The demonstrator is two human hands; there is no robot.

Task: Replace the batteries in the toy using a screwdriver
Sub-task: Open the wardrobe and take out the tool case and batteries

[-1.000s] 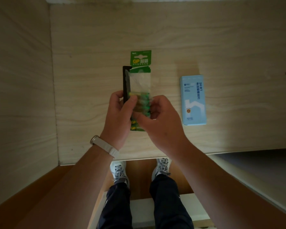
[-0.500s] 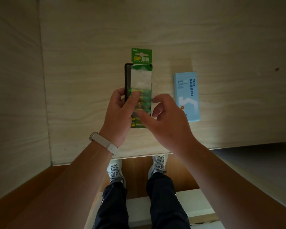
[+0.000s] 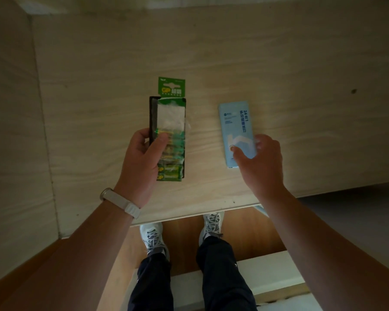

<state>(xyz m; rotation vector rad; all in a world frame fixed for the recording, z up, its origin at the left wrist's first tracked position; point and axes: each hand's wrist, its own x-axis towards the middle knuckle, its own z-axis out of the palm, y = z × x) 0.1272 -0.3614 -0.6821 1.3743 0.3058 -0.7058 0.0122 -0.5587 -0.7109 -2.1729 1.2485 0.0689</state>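
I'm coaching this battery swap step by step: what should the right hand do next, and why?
Probably close on the blue box and lift it: the right hand lies over its near end, and the box, marked 24 in 1, likely holds the needed tool. The left hand is busy gripping the battery pack.

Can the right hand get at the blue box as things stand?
Probably yes: the right hand is over the near end of the blue box, with nothing between them; the left hand holds the battery pack well aside.
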